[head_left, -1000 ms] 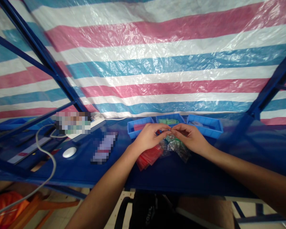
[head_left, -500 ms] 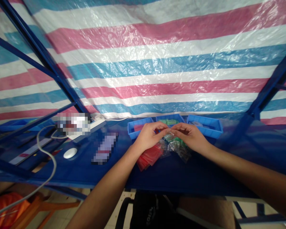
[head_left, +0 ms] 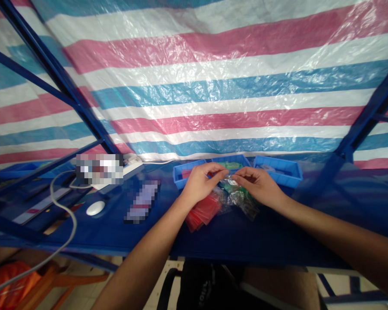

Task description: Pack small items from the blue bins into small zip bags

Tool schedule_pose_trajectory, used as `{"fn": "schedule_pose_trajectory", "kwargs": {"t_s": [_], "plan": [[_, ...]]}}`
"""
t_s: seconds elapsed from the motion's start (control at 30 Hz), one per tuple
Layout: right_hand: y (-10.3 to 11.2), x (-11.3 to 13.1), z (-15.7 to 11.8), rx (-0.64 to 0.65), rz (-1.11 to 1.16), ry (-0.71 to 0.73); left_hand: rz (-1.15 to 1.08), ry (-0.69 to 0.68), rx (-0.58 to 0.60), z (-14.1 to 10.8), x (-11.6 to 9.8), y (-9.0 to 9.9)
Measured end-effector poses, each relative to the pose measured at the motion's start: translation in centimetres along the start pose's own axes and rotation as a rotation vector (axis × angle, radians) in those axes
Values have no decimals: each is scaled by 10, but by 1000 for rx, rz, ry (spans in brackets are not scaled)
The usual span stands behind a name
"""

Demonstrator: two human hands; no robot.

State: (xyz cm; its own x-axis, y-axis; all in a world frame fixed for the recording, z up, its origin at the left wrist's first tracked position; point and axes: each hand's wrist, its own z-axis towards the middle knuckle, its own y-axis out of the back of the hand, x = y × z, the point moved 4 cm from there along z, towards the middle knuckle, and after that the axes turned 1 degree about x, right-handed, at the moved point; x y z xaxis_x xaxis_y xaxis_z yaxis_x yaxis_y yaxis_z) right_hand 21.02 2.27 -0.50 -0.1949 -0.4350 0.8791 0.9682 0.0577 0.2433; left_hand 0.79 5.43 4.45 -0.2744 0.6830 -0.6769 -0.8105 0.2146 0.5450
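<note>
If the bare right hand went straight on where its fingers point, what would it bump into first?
Probably the bare left hand, whose fingers face it across a narrow gap. Crinkled clear plastic packaging sits at or just below that line; depth is unclear, so it might be brushed first.

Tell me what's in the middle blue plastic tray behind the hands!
Light green items lie in the middle tray. The left hand and right hand partly hide its front; what's covered can't be seen.

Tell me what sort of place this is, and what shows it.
Probably a makeshift workspace: three small blue bins in a row, red plastic packets in front of them, and striped plastic sheeting hung behind.
</note>
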Motion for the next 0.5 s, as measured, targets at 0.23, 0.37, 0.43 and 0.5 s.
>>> {"fn": "schedule_pose_trajectory", "kwargs": {"t_s": [0.23,0.37,0.43,0.5], "plan": [[1,6,0,-16,-42,11,-97,49,-43,-1,6,0],[1,6,0,-12,37,26,-153,40,38,-1,2,-6],[2,4,0,-36,75,9,-194,60,38,-1,5,-7],[2,3,1,-56,90,-7,-238,83,35,-1,9,-8]]}}
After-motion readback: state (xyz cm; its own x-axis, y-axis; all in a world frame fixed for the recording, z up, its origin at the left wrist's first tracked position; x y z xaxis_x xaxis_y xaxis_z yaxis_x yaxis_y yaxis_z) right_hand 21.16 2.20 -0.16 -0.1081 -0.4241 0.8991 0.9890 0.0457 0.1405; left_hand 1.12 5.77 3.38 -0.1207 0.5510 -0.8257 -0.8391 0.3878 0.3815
